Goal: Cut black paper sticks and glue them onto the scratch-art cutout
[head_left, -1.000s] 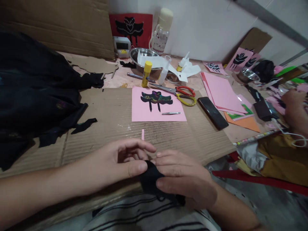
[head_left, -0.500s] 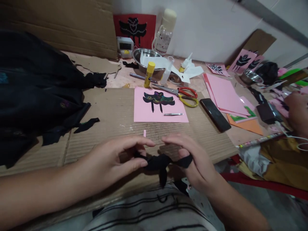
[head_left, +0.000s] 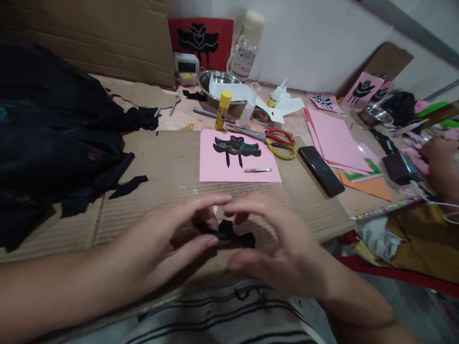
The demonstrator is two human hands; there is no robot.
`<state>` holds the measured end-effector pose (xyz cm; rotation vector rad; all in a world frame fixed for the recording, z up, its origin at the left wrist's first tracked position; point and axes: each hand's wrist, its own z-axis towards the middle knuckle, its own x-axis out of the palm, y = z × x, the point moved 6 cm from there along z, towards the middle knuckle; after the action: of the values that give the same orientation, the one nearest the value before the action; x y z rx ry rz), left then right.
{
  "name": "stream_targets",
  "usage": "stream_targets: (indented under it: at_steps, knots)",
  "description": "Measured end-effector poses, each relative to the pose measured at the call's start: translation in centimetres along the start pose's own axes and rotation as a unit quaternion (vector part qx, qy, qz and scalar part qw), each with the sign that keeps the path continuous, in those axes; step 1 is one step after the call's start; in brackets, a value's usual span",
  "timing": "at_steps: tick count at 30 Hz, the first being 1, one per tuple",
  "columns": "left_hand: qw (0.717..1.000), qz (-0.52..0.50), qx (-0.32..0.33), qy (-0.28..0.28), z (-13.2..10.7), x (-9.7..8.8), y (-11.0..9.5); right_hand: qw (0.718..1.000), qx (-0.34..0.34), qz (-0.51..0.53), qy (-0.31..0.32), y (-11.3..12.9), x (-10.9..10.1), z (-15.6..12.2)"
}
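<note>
My left hand (head_left: 168, 243) and my right hand (head_left: 276, 243) meet over the near edge of a corrugated cardboard sheet (head_left: 161, 162). Between their fingertips they pinch a small black cloth cut-out (head_left: 229, 232), stretched flat between them. Just beyond lies a pink sheet (head_left: 247, 173) with a black, glitter-marked flower shape (head_left: 236, 145) stuck on it and metal tweezers (head_left: 258, 170) resting beside it. A tiny pink paper strip shows between my fingertips.
Black fabric (head_left: 50, 138) is heaped at the left. Scissors with red and yellow handles (head_left: 276, 142), a yellow glue stick (head_left: 222, 110), a steel bowl (head_left: 215, 86), a dark phone (head_left: 321, 170) and stacked pink sheets (head_left: 333, 138) lie behind. Another person's hand (head_left: 441, 167) is at the right edge.
Both hands have lifted from my lap onto the cardboard's edge. The black cut-out was bunched under my fingers, then unfolded, and is now held pulled out between both hands.
</note>
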<state>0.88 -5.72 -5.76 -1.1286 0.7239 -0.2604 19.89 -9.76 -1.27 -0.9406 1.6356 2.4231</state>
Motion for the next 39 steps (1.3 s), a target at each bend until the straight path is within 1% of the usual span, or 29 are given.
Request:
stream_targets:
  at_steps: [1,3,6,9,11,13,15,16,18,20,23,25,27,29,30,32,34,36,39]
  knots:
    - [1.000,-0.004,-0.005,-0.005,0.0,0.0,0.2,0.999,0.011,-0.025,0.032,-0.4,0.8,0.7]
    - [0.999,-0.015,-0.024,-0.017,0.1,-0.2,0.4,0.997,0.027,-0.041,0.060,-1.0,2.0,1.7]
    - [0.996,-0.050,-0.074,-0.031,0.4,-0.5,0.4,0.997,0.024,-0.031,0.062,-1.1,2.9,2.0]
    - [0.986,-0.115,-0.109,-0.043,0.4,-0.5,0.3,0.998,0.006,-0.005,0.056,-0.8,3.0,1.4]
    - [0.977,-0.166,-0.130,-0.015,0.2,0.2,0.5,0.998,0.021,0.042,0.035,-0.8,2.7,1.1]
    - [0.966,-0.202,-0.156,0.035,-0.1,1.4,1.0,0.993,0.060,0.104,0.007,-1.2,2.3,0.8]
    - [0.959,-0.212,-0.173,0.077,-0.5,2.5,1.4,0.983,0.102,0.154,-0.015,-2.0,2.1,0.7]
    - [0.959,-0.203,-0.175,0.090,-0.5,2.8,1.7,0.978,0.123,0.166,-0.024,-2.6,2.0,0.6]
    - [0.968,-0.152,-0.168,0.103,-0.5,3.0,2.1,0.973,0.162,0.157,-0.038,-4.2,1.9,0.6]
    - [0.978,-0.061,-0.166,0.110,-0.5,2.8,2.7,0.975,0.186,0.114,-0.033,-5.7,1.6,0.9]
    - [0.977,0.074,-0.160,0.118,-0.6,2.3,3.3,0.982,0.184,0.050,0.009,-7.0,1.2,1.7]
    - [0.975,0.136,-0.136,0.114,-0.7,2.2,3.2,0.984,0.174,0.037,0.026,-7.1,1.0,2.4]
    - [0.974,0.179,-0.101,0.096,-0.7,2.1,3.0,0.985,0.167,0.042,0.026,-7.1,0.9,2.8]
    - [0.976,0.194,-0.059,0.077,-0.7,2.2,2.6,0.983,0.171,0.060,0.017,-7.2,0.9,3.0]
    - [0.977,0.193,-0.039,0.077,-0.7,2.3,2.5,0.981,0.178,0.074,0.013,-7.3,1.0,2.9]
    - [0.978,0.184,-0.016,0.100,-0.8,2.7,2.4,0.976,0.189,0.108,0.005,-7.6,1.2,2.8]
    - [0.974,0.183,-0.005,0.134,-0.9,3.2,2.5,0.975,0.183,0.128,-0.003,-7.8,1.1,2.6]
    - [0.972,0.181,0.014,0.150,-1.1,3.6,2.4,0.982,0.155,0.111,-0.002,-7.5,0.9,2.6]
    - [0.972,0.171,0.042,0.158,-1.5,4.0,2.2,0.993,0.093,0.069,0.003,-6.7,0.4,2.6]
